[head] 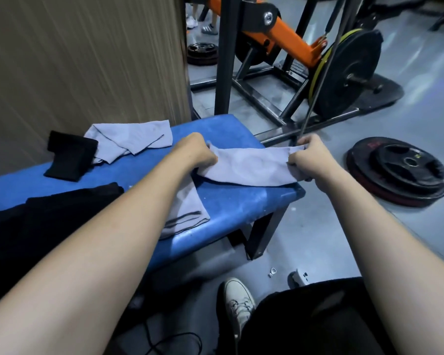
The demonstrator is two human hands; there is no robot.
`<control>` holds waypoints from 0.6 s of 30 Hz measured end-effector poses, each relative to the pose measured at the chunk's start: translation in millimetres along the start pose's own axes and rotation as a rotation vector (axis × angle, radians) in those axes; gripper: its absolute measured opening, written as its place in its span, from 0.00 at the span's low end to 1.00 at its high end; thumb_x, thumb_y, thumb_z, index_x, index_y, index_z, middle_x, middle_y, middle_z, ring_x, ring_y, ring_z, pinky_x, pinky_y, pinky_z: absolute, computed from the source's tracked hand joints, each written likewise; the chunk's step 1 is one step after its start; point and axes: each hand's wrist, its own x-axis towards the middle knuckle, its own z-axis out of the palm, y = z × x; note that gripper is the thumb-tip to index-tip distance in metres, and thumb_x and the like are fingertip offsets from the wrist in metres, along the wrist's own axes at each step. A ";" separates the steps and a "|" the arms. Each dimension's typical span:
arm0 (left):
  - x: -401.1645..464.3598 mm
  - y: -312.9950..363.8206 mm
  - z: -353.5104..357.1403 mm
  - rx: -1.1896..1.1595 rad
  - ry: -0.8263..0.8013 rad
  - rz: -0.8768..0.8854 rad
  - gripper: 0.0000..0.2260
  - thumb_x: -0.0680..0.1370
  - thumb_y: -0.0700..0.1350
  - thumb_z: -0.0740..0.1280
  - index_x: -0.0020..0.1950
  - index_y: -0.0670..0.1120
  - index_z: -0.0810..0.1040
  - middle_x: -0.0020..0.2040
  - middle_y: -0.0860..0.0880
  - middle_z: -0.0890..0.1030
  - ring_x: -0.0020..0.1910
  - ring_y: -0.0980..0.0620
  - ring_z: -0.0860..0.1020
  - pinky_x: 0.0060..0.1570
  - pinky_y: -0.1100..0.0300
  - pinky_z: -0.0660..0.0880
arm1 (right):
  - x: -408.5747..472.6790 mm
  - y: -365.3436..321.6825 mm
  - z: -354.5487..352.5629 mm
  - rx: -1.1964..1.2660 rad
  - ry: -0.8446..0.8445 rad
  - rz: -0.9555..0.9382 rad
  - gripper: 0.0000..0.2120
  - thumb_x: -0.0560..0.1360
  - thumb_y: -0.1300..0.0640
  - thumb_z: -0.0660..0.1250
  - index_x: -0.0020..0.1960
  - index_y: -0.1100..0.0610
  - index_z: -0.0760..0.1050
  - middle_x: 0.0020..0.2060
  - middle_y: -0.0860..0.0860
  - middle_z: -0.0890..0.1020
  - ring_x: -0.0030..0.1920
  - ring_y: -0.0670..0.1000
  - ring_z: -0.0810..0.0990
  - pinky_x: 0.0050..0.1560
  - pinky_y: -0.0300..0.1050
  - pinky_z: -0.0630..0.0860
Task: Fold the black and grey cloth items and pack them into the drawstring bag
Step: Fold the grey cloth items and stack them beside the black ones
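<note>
A grey cloth is stretched between both hands over the right end of the blue bench. My left hand grips its left edge and my right hand grips its right edge. Under my left forearm lies a folded grey cloth with dark stripes. Another grey cloth sits crumpled at the back of the bench. A small black cloth lies folded at the far left. A large black fabric item covers the bench's near left; I cannot tell if it is the drawstring bag.
A beige wall panel stands behind the bench. Weight plates lie on the grey floor to the right. An orange and black gym machine with a loaded plate stands beyond. My white shoe and black-clad leg are below.
</note>
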 end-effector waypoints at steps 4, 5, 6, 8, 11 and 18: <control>-1.6 -0.5 2.9 -0.250 0.061 0.090 0.14 0.73 0.43 0.69 0.35 0.50 0.64 0.36 0.46 0.68 0.37 0.48 0.65 0.36 0.57 0.61 | -2.0 8.5 -10.3 -0.010 0.080 -0.005 0.19 0.71 0.64 0.66 0.59 0.54 0.66 0.48 0.55 0.73 0.37 0.53 0.70 0.28 0.43 0.64; -4.9 -2.2 1.8 -0.325 0.077 0.114 0.13 0.73 0.44 0.70 0.37 0.51 0.66 0.36 0.46 0.69 0.36 0.49 0.67 0.37 0.57 0.63 | -3.0 10.1 -13.0 0.001 0.092 -0.003 0.19 0.70 0.64 0.67 0.57 0.54 0.66 0.46 0.55 0.74 0.36 0.54 0.70 0.27 0.43 0.64; -9.5 -4.2 0.6 -0.400 0.088 0.130 0.12 0.73 0.44 0.71 0.41 0.51 0.67 0.36 0.47 0.72 0.35 0.49 0.69 0.37 0.58 0.65 | -3.7 11.2 -15.2 0.019 0.096 0.001 0.19 0.70 0.64 0.69 0.56 0.53 0.66 0.45 0.55 0.74 0.36 0.54 0.70 0.26 0.43 0.63; -19.7 -8.8 -1.3 -0.503 0.070 0.138 0.13 0.74 0.46 0.73 0.51 0.49 0.69 0.35 0.50 0.77 0.32 0.50 0.73 0.35 0.58 0.68 | -6.4 10.1 -17.3 0.064 0.090 -0.002 0.20 0.68 0.63 0.70 0.56 0.52 0.67 0.44 0.56 0.75 0.34 0.54 0.70 0.25 0.42 0.63; -34.3 -14.8 -2.5 -0.562 -0.003 0.142 0.22 0.75 0.44 0.73 0.63 0.50 0.65 0.30 0.50 0.75 0.27 0.51 0.72 0.29 0.60 0.69 | -12.4 1.9 -15.5 0.156 0.080 -0.050 0.21 0.66 0.64 0.69 0.55 0.51 0.69 0.43 0.56 0.77 0.34 0.54 0.72 0.26 0.41 0.64; -56.8 -18.4 -3.5 -0.677 -0.103 0.157 0.16 0.78 0.37 0.67 0.64 0.48 0.73 0.37 0.41 0.71 0.26 0.47 0.74 0.24 0.66 0.71 | -41.6 -35.4 7.4 0.255 0.089 -0.359 0.13 0.75 0.60 0.69 0.58 0.52 0.73 0.39 0.46 0.72 0.36 0.46 0.71 0.34 0.41 0.70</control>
